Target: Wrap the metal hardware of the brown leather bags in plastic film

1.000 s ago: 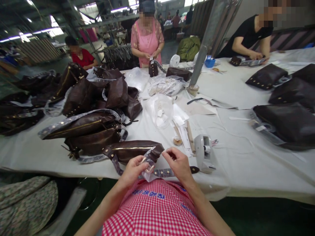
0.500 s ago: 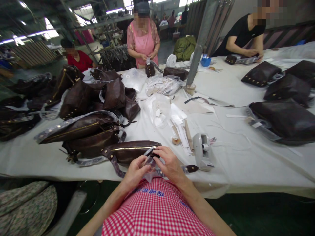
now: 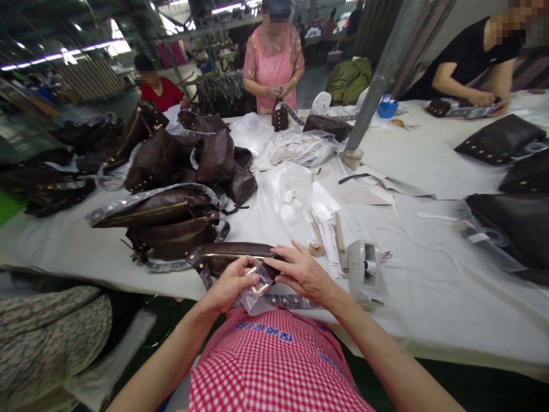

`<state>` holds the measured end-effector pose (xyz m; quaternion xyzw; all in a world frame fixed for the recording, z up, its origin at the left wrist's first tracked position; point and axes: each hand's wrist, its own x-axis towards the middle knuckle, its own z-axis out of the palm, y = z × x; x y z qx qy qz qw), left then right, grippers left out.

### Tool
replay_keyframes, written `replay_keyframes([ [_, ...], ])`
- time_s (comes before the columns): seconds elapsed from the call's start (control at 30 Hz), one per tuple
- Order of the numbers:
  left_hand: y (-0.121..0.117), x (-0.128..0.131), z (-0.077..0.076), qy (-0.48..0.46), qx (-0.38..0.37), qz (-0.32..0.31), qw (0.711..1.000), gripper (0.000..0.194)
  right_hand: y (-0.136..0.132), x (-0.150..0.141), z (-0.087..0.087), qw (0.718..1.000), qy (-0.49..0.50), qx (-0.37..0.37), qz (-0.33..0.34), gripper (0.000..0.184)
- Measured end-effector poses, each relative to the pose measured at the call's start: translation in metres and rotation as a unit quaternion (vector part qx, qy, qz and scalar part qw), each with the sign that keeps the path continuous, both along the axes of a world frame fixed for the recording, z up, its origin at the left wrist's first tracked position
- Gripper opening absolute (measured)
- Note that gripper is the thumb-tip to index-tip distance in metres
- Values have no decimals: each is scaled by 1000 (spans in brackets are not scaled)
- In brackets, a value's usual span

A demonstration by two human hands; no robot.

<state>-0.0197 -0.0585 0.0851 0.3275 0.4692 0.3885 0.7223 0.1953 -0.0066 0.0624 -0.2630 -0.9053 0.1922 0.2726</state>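
Note:
A dark brown leather handbag (image 3: 240, 250) with a gold zipper lies at the table's front edge. My left hand (image 3: 231, 283) is closed, thumb against fingers, on a gold buckle (image 3: 259, 280) partly wrapped in clear plastic film. The film hangs down over the red checked apron (image 3: 274, 355). My right hand (image 3: 306, 274) lies over the right end of the bag, its fingers stretched out and a little apart. Below it runs a studded strap (image 3: 291, 301) in plastic wrap along the table edge.
A grey tape dispenser (image 3: 364, 272) stands to the right, near paper strips (image 3: 328, 234). More brown bags (image 3: 171, 209) are piled at left; others (image 3: 506, 229) lie at right. A metal post (image 3: 381, 86) rises from the table. Co-workers stand across it.
The view has swung left, so the table's things sit further right. The buckle now shows in my left hand. My right hand's fingers have straightened over the bag's end.

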Motion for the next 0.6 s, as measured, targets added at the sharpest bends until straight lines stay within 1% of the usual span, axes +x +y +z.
replay_keyframes([
  [0.07, -1, -2, 2, -10, -25, 1, 1000, 48, 4, -1, -4, 999, 19, -25, 33, 38],
  [0.17, -5, -4, 2, -16, -46, 12, 999, 48, 5, -5, -12, 993, 63, -87, 55, 33],
  [0.27, -9, -7, 1, -10, -34, 25, 999, 47, 5, -8, -19, 985, 83, -131, 70, 31],
  [0.33, -11, -8, 2, 12, -14, 21, 1000, 46, 5, -12, -22, 985, 88, -126, 76, 30],
  [0.4, -12, -10, 3, 61, 19, 4, 998, 43, 5, -16, -24, 986, 93, -113, 80, 29],
  [0.47, -12, -11, 6, 141, 71, -21, 987, 37, 5, -20, -26, 987, 96, -103, 81, 28],
  [0.53, -10, -12, 9, 228, 122, -45, 965, 29, 5, -23, -28, 988, 97, -94, 79, 27],
  [0.6, -9, -12, 12, 295, 164, -56, 939, 24, 5, -25, -30, 988, 99, -86, 78, 27],
])
